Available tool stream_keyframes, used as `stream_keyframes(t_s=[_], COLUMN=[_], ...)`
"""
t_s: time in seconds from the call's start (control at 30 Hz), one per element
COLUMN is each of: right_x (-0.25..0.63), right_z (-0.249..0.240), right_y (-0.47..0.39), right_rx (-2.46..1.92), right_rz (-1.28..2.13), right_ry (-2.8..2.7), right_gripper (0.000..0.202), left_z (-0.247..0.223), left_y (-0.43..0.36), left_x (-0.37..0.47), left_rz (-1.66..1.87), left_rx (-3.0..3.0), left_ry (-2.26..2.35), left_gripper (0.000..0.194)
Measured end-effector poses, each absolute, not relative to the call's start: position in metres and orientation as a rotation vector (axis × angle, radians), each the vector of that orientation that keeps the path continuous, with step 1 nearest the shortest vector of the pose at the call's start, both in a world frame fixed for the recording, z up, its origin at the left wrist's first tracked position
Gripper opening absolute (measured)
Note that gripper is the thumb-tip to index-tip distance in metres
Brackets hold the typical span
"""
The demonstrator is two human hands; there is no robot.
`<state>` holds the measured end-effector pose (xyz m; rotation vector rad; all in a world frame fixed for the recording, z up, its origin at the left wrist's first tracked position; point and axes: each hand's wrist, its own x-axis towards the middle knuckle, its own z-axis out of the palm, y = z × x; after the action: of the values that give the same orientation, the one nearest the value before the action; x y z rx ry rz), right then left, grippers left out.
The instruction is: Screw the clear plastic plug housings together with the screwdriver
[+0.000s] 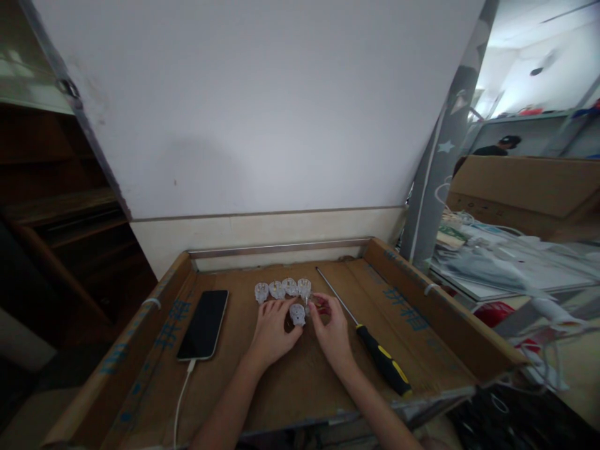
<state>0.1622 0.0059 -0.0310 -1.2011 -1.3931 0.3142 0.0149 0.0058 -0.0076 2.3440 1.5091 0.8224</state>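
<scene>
On the cardboard-lined work tray [290, 381], my left hand [272, 330] and my right hand [332, 331] meet over a small clear plastic plug part [297, 314]. Both hands pinch it between their fingertips. Behind the hands, several similar clear plug parts [282, 289] lie in a row. A small reddish piece [320, 304] shows at my right fingertips; what it is cannot be told.
A black phone [204, 324] with a white cable [182, 394] lies left of my hands. A long screwdriver [370, 340] with a black-and-yellow handle lies to the right. Raised cardboard walls [435, 306] edge the tray. A cluttered table [506, 262] and another person [501, 147] are at far right.
</scene>
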Motion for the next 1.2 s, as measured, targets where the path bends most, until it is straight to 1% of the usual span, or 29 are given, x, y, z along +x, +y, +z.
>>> stream_keyframes(t_s=[0.2,0.37,0.57,0.87,1.2], right_x=[0.162,0.160,0.157,0.157,0.156], right_z=[-0.029,-0.027,-0.028,-0.028,-0.029], right_y=[0.004,0.001,-0.002,-0.003,-0.002], right_rx=[-1.195,-1.169,-1.154,-1.144,-1.155], right_rz=[0.311,0.326,0.346,0.351,0.343], right_ry=[-1.431,-1.516,-1.625,-1.690,-1.665], right_gripper=[0.020,0.018,0.018,0.021,0.018], left_z=[-0.012,-0.014,-0.018,-0.021,-0.018], left_y=[0.006,0.005,0.007,0.006,0.005], left_x=[0.011,0.009,0.008,0.008,0.009], left_rz=[0.835,0.896,0.981,0.986,0.988], left_rx=[2.309,2.303,2.233,2.202,2.195], left_ry=[1.513,1.401,1.366,1.292,1.324], left_gripper=[0.044,0.050,0.040,0.048,0.041])
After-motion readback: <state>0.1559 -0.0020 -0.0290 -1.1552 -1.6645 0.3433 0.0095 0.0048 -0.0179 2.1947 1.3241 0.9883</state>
